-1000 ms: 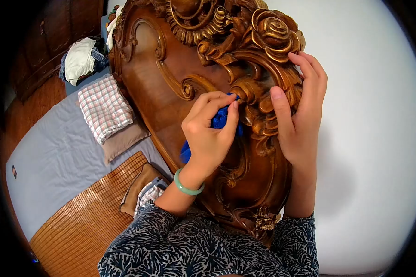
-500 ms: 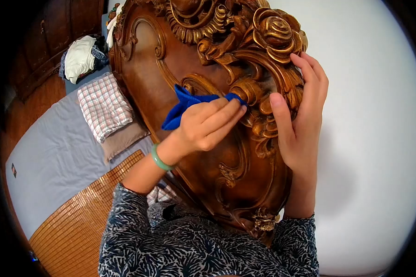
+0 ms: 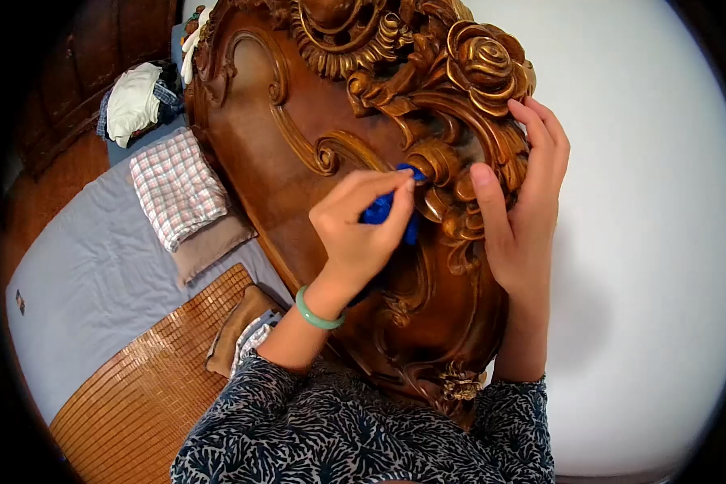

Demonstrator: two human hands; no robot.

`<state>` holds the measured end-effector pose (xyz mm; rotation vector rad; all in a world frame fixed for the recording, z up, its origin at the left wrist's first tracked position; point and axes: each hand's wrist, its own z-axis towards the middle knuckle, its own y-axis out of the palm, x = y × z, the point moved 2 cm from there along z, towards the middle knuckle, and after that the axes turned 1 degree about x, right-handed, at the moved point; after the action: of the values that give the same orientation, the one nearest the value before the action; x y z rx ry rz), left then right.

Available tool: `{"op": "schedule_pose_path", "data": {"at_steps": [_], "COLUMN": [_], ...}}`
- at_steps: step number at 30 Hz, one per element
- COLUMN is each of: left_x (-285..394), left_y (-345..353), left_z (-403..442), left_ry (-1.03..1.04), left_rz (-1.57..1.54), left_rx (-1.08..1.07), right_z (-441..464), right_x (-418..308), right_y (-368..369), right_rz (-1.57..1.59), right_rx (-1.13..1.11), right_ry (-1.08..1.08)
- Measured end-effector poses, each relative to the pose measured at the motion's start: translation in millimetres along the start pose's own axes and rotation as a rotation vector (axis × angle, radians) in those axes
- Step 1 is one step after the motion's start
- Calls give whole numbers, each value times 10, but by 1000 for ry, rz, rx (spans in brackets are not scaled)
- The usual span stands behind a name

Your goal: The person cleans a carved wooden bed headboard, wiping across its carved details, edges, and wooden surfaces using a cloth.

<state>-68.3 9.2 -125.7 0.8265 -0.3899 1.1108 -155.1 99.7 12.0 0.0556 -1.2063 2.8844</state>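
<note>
A carved brown wooden headboard (image 3: 298, 210) with gilded scrolls fills the middle of the view. My left hand (image 3: 359, 226), with a green bangle (image 3: 318, 311) at its wrist, pinches a blue cloth (image 3: 377, 211) whose tip touches a curled scroll (image 3: 433, 164). Part of the cloth is hidden behind the fingers. Against the right edge of the carving rests my right hand (image 3: 524, 194), thumb and fingers apart and holding nothing. Its fingertips touch the wood just below a carved rose (image 3: 489, 63).
At the left is a bed with a grey sheet (image 3: 81, 282), a bamboo mat (image 3: 153, 379), a checked folded cloth (image 3: 177, 185) over a brown pillow (image 3: 218, 244), and a white garment (image 3: 133, 101). A pale wall (image 3: 637, 202) stands at the right.
My left hand has turned from the half-second-old pose, its wrist moving right. The cloth's loose end, spread out left of the hand then, now shows beneath the fingers. My right hand has barely moved.
</note>
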Motion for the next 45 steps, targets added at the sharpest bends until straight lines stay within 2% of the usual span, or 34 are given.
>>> {"op": "schedule_pose_path", "data": {"at_steps": [2,3,5,6,13,15,16,17,19,20,21,24,28,30,34,36,45], "left_x": [-54,-93,-182,-186,-192,-170,-217,-228,-110,-119,-105,-25,23,49,134,201,227], "left_y": [-4,1,2,-3,-74,-169,-181,-195,-219,-194,-184,-129,-107,-90,-58,-59,-18], "left_z": [-47,-82,-180,-215,-252,-216,-199,-162,20,65,107,221,385,479,558,589,708], "left_ry": [-242,-244,-590,-761,-939,-810,-676,-674,-232,-92,-87,201,303,430,486,476,641], "left_rz": [-88,-96,-377,-423,-620,-518,-432,-432,-205,-142,-143,55,115,244,305,355,479], "left_rx": [-40,-31,-54,-95,-64,112,126,123,35,21,17,-103,-157,-216,-304,-417,-441], "right_z": [0,10,33,37,-12,-12,-24,-25,-32,-45,-55,-64,-70,-63,-96,-95,-78], "right_x": [4,18,28,29,64,10,23,25,30,34,38,51,56,58,69,65,93], "right_y": [-32,-27,-27,-20,-9,-16,-10,-14,-20,-21,-20,-32,-52,-42,-51,-55,-31], "right_rz": [2,18,6,-3,41,27,13,12,-8,-8,0,-6,-3,4,27,23,36], "right_rx": [1,9,9,15,7,1,-6,-2,-6,-1,1,7,17,18,24,22,23], "right_ry": [-7,-9,-10,-3,4,5,13,13,1,4,8,9,8,7,7,13,-2]}}
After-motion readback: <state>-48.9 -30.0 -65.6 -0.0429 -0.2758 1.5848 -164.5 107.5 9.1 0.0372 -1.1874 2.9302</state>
